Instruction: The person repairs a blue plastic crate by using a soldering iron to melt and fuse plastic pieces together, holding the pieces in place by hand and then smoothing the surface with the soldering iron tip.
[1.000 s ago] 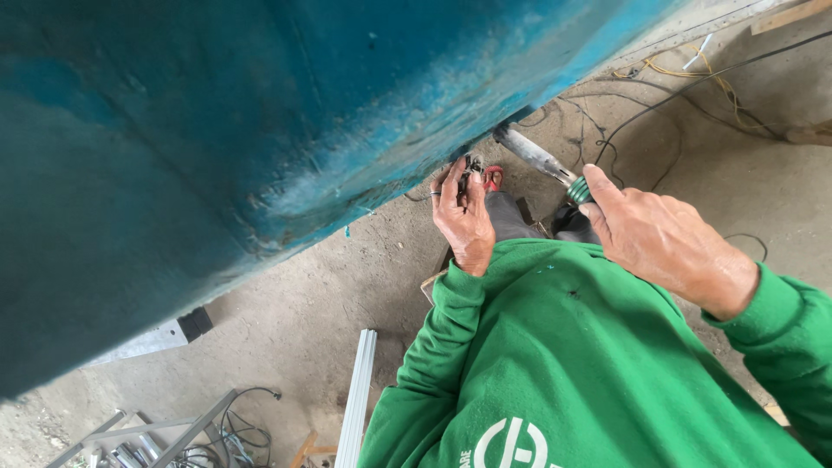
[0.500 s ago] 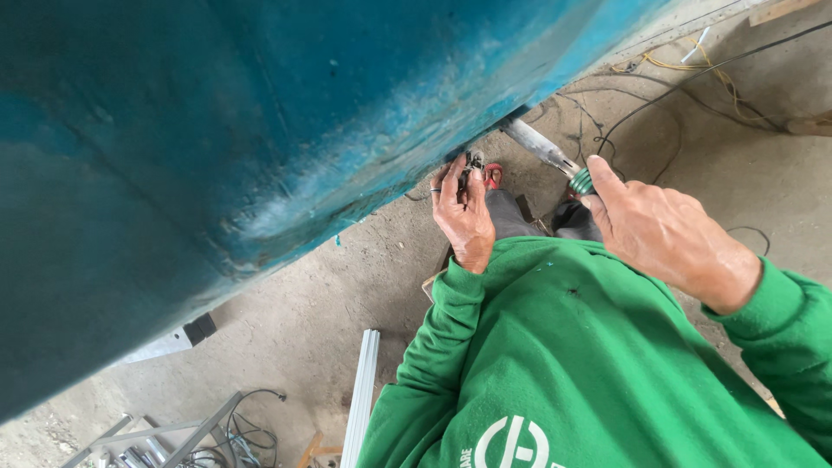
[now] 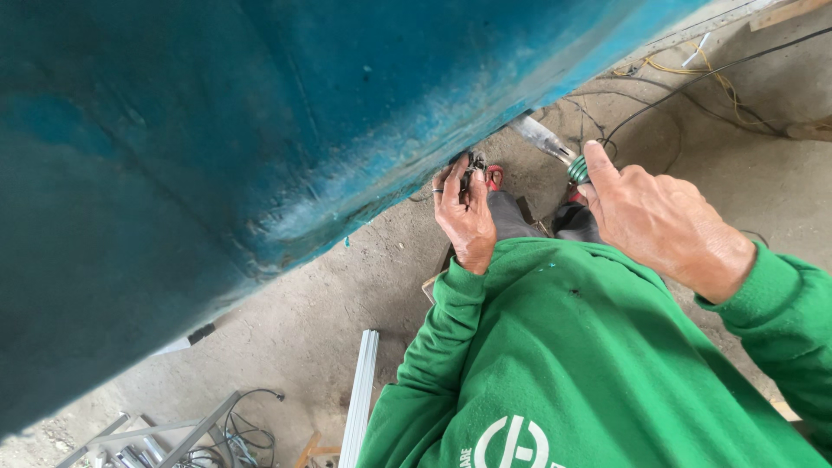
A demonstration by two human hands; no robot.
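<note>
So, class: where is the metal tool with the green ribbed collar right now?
In the head view, upper right: the metal tool with the green ribbed collar is gripped by the right hand, its tip under the blue painted hull's lower edge.

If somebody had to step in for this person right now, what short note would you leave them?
Left hand: closed on a small dark metal piece, pressed up at the lower edge of the big teal hull.
Right hand: wrapped around a tool's green-ribbed handle, its metal shaft aimed under that same edge.
Done: both hands placed at the edge.
Left: the contact point is hidden, so progress cannot be judged.
</note>
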